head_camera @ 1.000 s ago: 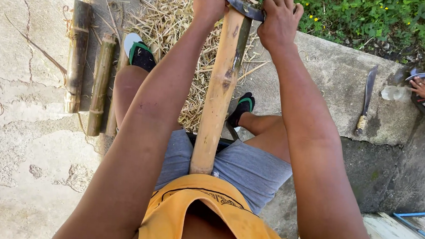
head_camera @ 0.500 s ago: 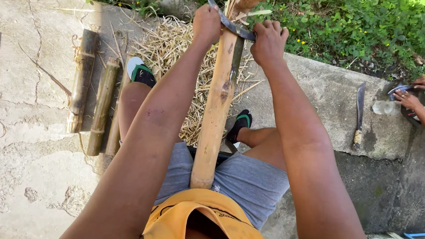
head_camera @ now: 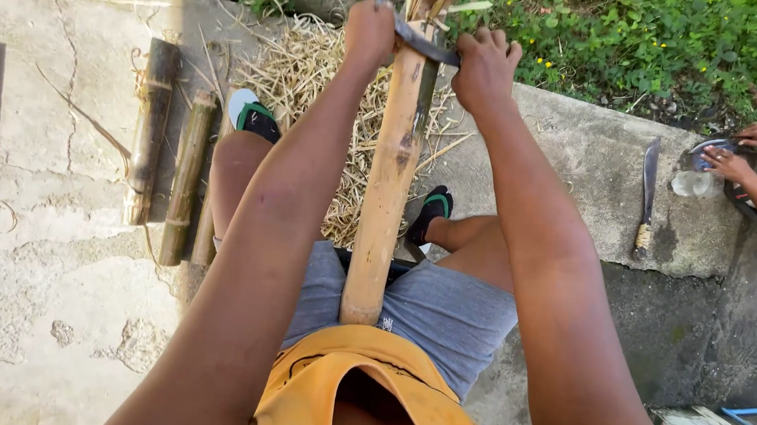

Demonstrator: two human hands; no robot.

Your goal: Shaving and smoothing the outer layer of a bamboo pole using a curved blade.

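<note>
A long pale bamboo pole (head_camera: 391,174) leans from my lap away from me, between my knees. Across its far end lies a dark metal blade (head_camera: 424,42). My left hand (head_camera: 369,30) grips the blade's left end and my right hand (head_camera: 485,68) grips its right end, both fists closed, one on each side of the pole. The blade's edge rests against the pole's upper face. A heap of thin bamboo shavings (head_camera: 316,86) lies on the concrete under the pole, around my sandalled feet (head_camera: 255,116).
Two dark bamboo sections (head_camera: 151,133) lie on the concrete at the left. A long knife (head_camera: 646,198) rests on the concrete ledge at the right. Another person's hands (head_camera: 741,151) hold a small object at the right edge. Green plants grow beyond the ledge.
My hands and the blade have slid nearer along the pole, away from its far end. The view has tilted, so the far end of the pole shows more.
</note>
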